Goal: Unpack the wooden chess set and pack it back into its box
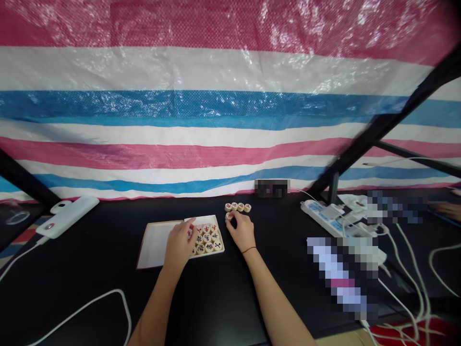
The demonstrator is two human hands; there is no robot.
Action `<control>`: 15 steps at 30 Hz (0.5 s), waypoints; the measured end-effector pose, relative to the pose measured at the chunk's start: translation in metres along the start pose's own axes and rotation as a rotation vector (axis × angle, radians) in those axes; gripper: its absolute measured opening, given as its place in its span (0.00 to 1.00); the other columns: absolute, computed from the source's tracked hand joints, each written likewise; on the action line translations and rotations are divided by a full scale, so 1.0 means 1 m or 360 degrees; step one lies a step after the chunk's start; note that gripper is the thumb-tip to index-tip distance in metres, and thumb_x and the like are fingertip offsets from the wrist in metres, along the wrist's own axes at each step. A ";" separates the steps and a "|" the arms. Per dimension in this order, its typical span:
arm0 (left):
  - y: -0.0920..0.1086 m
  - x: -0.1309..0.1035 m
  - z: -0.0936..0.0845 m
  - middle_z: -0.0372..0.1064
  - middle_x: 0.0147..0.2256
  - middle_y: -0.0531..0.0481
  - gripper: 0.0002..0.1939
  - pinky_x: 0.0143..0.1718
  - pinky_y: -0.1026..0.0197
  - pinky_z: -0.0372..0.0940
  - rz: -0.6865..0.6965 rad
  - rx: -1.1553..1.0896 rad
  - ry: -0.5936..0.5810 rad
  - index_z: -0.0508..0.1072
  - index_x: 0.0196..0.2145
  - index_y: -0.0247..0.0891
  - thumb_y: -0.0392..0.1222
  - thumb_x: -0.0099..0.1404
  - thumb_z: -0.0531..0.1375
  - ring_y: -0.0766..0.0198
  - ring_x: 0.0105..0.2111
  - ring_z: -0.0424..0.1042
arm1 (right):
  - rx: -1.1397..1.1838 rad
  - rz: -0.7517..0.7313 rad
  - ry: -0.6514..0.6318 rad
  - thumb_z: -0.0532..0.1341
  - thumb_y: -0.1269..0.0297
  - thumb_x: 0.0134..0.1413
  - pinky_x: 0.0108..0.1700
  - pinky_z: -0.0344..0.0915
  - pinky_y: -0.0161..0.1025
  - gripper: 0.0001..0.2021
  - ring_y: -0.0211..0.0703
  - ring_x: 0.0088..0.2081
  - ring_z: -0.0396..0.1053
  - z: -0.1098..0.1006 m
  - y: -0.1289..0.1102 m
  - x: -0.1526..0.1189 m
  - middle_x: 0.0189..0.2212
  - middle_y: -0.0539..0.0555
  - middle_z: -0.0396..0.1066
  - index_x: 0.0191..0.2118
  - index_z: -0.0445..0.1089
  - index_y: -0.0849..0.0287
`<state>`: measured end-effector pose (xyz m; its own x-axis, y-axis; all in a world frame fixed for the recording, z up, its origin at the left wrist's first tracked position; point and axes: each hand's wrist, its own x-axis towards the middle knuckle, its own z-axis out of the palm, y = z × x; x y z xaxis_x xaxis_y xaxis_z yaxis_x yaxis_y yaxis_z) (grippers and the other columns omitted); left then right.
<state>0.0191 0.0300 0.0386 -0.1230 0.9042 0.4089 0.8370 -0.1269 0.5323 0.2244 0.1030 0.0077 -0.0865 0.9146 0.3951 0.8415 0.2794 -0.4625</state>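
Note:
A white box (221, 248) holds rows of round Chinese chess pieces (209, 247), some with red characters and some with black. My left hand (180, 242) rests over the box's left side, thumb and forefinger apart. It covers part of the pieces, and I see no piece lifted in it. To the right of the box, my right hand (242, 231) has its fingers closed on a Chinese chess piece (228, 216) at the table surface. Just beyond that piece stands a short row of red-marked pieces (241, 207). The box's open lid (154, 245) lies flat on the left.
A white device (68, 218) with a cable lies on the black table (108, 259) at left. On the right are a power strip (320, 216) with plugs, cables and a blurred object (336, 274). Striped sheeting (216, 110) hangs behind. Another person's hand (444, 209) shows at far right.

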 end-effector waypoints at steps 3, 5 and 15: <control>0.000 0.000 0.001 0.75 0.33 0.47 0.16 0.39 0.57 0.66 -0.0009 0.0017 -0.0004 0.73 0.46 0.40 0.42 0.66 0.50 0.58 0.34 0.72 | -0.0057 -0.0012 0.0002 0.58 0.65 0.55 0.37 0.56 0.38 0.08 0.49 0.40 0.65 0.004 0.003 0.002 0.37 0.54 0.74 0.41 0.69 0.56; -0.002 0.000 0.002 0.75 0.33 0.48 0.16 0.39 0.57 0.66 0.0002 0.0024 0.0004 0.73 0.46 0.40 0.42 0.66 0.50 0.58 0.34 0.72 | -0.0057 0.0002 0.0026 0.57 0.65 0.55 0.37 0.56 0.38 0.08 0.48 0.40 0.65 0.006 0.005 0.004 0.36 0.54 0.74 0.41 0.69 0.56; 0.004 0.000 0.002 0.75 0.40 0.47 0.11 0.43 0.51 0.60 -0.0047 0.0330 -0.0154 0.76 0.37 0.43 0.38 0.64 0.53 0.52 0.44 0.68 | 0.0034 -0.0267 0.0029 0.53 0.60 0.63 0.40 0.55 0.39 0.12 0.47 0.41 0.66 -0.013 -0.029 -0.004 0.39 0.56 0.72 0.45 0.71 0.56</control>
<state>0.0237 0.0302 0.0389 -0.1057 0.9426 0.3168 0.9266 -0.0222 0.3754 0.2074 0.0872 0.0295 -0.2146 0.8491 0.4826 0.8045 0.4339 -0.4056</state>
